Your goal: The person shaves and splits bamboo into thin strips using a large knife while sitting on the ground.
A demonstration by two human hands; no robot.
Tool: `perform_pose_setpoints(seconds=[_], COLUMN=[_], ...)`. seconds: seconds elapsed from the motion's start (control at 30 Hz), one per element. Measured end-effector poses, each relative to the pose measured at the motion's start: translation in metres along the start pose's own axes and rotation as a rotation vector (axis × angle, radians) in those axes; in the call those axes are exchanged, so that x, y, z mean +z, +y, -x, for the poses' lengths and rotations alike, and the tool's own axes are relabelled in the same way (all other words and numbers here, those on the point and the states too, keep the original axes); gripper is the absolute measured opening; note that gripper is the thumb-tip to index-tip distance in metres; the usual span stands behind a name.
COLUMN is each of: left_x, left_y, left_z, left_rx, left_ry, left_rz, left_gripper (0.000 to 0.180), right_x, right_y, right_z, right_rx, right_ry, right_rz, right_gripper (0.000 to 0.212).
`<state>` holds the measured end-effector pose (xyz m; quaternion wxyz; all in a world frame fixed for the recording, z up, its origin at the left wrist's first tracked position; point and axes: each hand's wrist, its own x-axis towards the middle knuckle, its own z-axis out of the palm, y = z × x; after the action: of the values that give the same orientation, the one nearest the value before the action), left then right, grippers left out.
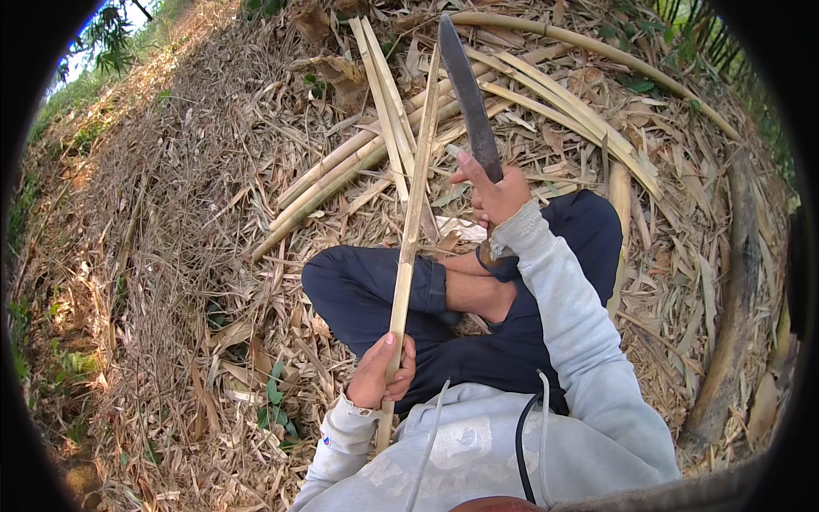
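My left hand [384,370] is closed round the lower part of a long split bamboo strip [408,243]. The strip slants up and away from my lap, across my crossed legs. In my right hand [496,194] is a machete [469,94] with a dark, slightly curved blade pointing up and away. My fingers wrap its handle, and the thumb lies along the blade's base. The blade is to the right of the strip's far end, with a gap between them.
Split bamboo strips [394,111] lie beyond my legs, with more strips [589,119] at the far right. Round bamboo poles [320,192] rest on ground covered in dry leaves. A cut stump [341,81] stands at the back, and a dark log [732,290] lies at the right.
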<state>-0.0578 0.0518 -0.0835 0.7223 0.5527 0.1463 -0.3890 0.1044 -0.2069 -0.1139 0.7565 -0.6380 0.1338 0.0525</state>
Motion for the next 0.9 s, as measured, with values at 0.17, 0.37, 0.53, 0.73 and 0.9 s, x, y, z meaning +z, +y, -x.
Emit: perform_pose_setpoints(seconds=[0.17,0.37,0.53,0.73,0.9], left_x=[0.007,0.001,-0.009,0.023,0.048], left_y=[-0.004,-0.011,0.006,0.100,0.134], left_z=[-0.002,-0.006,-0.033,-0.075,-0.094], left_rx=[-0.028,0.051,0.451,0.694,0.708], left_ry=[-0.049,-0.138,0.188,0.232,0.144], left_rz=[-0.032,-0.104,-0.405,-0.539,-0.495], left_gripper=[0.044,0.050,0.046,0.028,0.028], right_x=[0.016,0.014,0.012,0.020,0.019], right_y=[-0.003,-0.003,-0.014,-0.028,-0.033], right_z=[0.019,0.024,0.035,0.061,0.079], right_rx=[-0.018,-0.065,-0.042,-0.067,-0.057], right_ry=[0.009,-0.016,-0.040,-0.111,-0.162], right_rz=[-0.066,-0.238,-0.292,-0.258,-0.262], right_gripper=[0.042,0.024,0.020,0.019,0.017])
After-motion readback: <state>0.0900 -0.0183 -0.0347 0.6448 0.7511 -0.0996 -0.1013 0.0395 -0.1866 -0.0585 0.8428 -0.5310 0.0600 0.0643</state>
